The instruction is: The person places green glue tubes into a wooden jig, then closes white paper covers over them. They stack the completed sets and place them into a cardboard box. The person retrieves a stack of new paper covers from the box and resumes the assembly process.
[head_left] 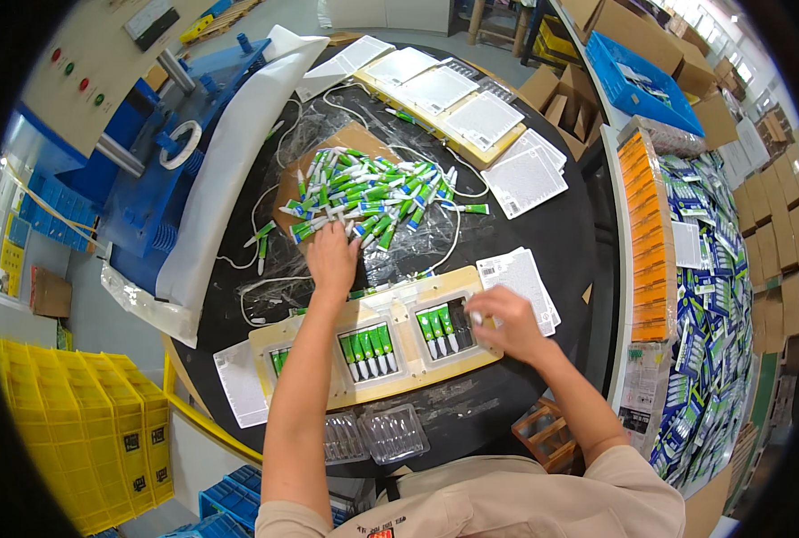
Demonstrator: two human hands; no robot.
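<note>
My left hand (332, 258) reaches to the near edge of a heap of small green and white tubes (377, 190). Its fingers are bent and drawn together among the caps; what they grip is hidden. My right hand (512, 325) is closed in a pinch over the right end of a cream frame (408, 298), with a white tube cap (477, 317) showing at the fingertips. Clear plastic blister trays sit in the frame. Several tubes (366, 350) fill the middle tray, caps toward me. Fewer tubes (436, 332) lie in the right tray, and my left forearm partly covers the left one.
Clear blister trays (395, 434) lie at the near table edge. White printed cards (523, 280) are beside the frame, and a second frame with cards (440, 90) stands at the back. A blue machine (139, 179) is left; packed blister packs (700, 296) are right.
</note>
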